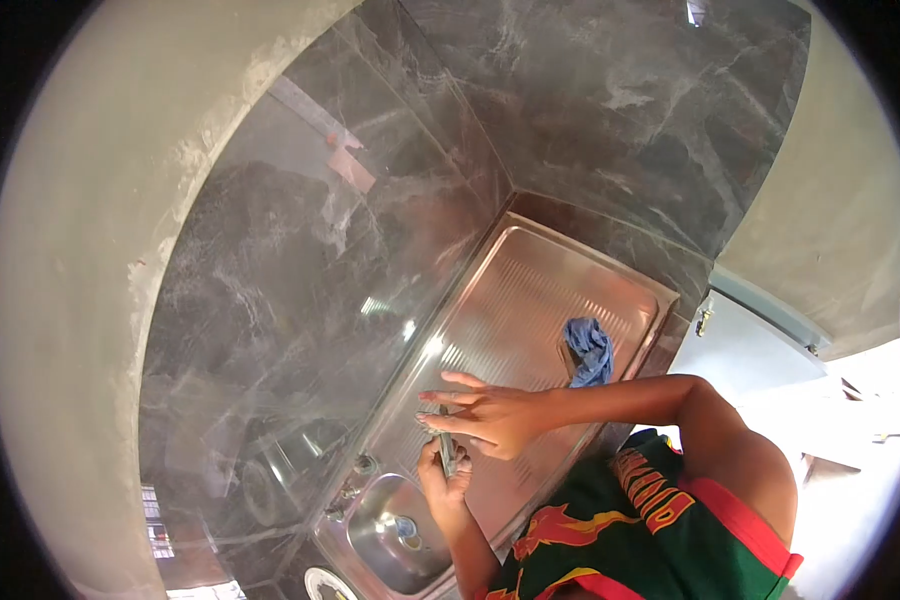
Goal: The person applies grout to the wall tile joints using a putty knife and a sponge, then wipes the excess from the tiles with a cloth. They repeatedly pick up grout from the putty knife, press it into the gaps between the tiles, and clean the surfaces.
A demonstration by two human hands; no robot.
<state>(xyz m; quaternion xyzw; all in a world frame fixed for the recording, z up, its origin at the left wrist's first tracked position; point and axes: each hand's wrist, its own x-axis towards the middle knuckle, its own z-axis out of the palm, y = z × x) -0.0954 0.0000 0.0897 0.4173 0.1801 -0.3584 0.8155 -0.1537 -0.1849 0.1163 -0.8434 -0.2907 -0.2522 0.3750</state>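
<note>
My left hand [445,477] is closed around a narrow greyish piece [446,452] that stands up out of the fist; I cannot tell what kind of thing it is. My right hand [490,415] is just above, its fingers spread out and overlapping the top of that piece in this view. Both hands are over the ribbed steel drainboard [540,300], close to the sink basin [382,555].
A crumpled blue cloth [588,350] lies on the drainboard beyond my right forearm. The tap [345,490] stands at the basin's wall side. Inside the basin is the drain fitting [406,528]. Dark marble-look tiles [290,280] border the counter; a white door [735,345] is at the right.
</note>
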